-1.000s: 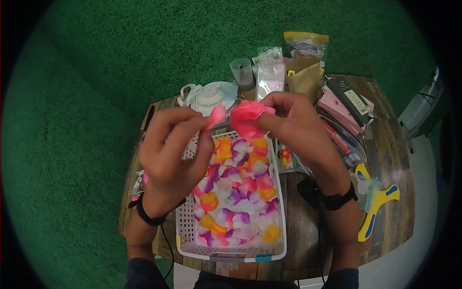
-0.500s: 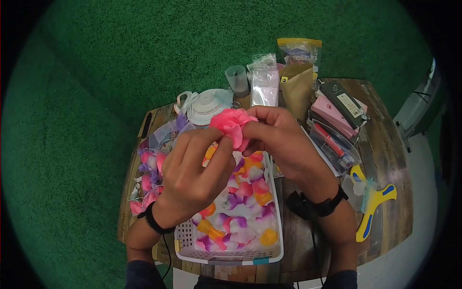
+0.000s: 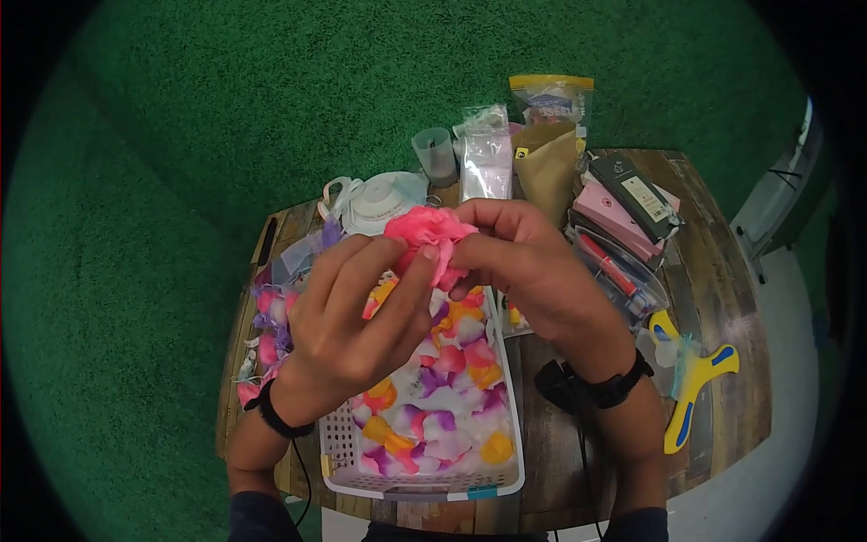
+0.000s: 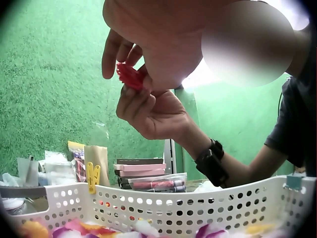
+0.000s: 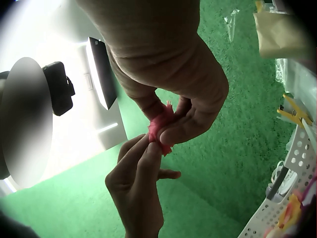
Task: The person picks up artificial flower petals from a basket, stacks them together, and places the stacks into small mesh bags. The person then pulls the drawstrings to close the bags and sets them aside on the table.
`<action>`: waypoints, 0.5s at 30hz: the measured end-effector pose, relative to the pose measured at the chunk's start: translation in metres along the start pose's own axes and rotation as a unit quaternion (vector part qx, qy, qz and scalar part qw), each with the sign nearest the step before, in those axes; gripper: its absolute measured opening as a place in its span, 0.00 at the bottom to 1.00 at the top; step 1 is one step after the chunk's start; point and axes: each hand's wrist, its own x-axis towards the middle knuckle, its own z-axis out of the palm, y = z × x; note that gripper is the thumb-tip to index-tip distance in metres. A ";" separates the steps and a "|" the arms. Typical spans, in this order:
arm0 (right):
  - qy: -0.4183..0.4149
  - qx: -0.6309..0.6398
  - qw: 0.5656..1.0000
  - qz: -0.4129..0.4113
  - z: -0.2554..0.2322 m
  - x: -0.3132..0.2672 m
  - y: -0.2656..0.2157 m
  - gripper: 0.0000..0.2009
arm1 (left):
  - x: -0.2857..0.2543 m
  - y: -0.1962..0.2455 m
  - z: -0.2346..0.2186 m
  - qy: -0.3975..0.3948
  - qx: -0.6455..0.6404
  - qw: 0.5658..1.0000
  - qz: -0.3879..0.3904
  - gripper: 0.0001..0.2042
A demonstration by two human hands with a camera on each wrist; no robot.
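A bright pink flower of layered, ruffled petals [image 3: 426, 233] is held up between both hands, above the basket's far end. My right hand [image 3: 533, 271] grips it from the right, thumb and fingers bent round its base. From the left, my left hand [image 3: 357, 312] pinches the flower's near petals with thumb and fingertips. The right wrist view shows both sets of fingertips meeting on the pink flower [image 5: 161, 126]. Below, a white perforated basket [image 3: 513, 397] holds loose purple-white, orange and pink petals [image 3: 442, 425].
Several pink and purple bundles [image 3: 271, 334] lie left of the basket. Behind it stand a white mask [image 3: 384, 199], a clear cup [image 3: 435, 158], plastic packets [image 3: 488, 154] and a brown pouch [image 3: 546, 167]. Notebooks [image 3: 623, 203] and a yellow-blue tool [image 3: 695, 397] lie on the right.
My left hand has brought a separate pink petal rightward to the flower, and its fingers now press there. My right hand has kept its grip, shifting slightly left and down.
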 end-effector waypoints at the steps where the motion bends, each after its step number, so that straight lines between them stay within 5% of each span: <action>1: -0.002 0.002 1.000 -0.001 0.001 -0.001 0.000 0.08 | -0.001 0.000 0.002 0.005 -0.011 1.000 -0.008 0.20; 15: -0.043 0.020 0.998 0.040 -0.002 -0.006 -0.010 0.11 | -0.004 -0.006 -0.002 -0.016 -0.122 0.991 -0.042 0.20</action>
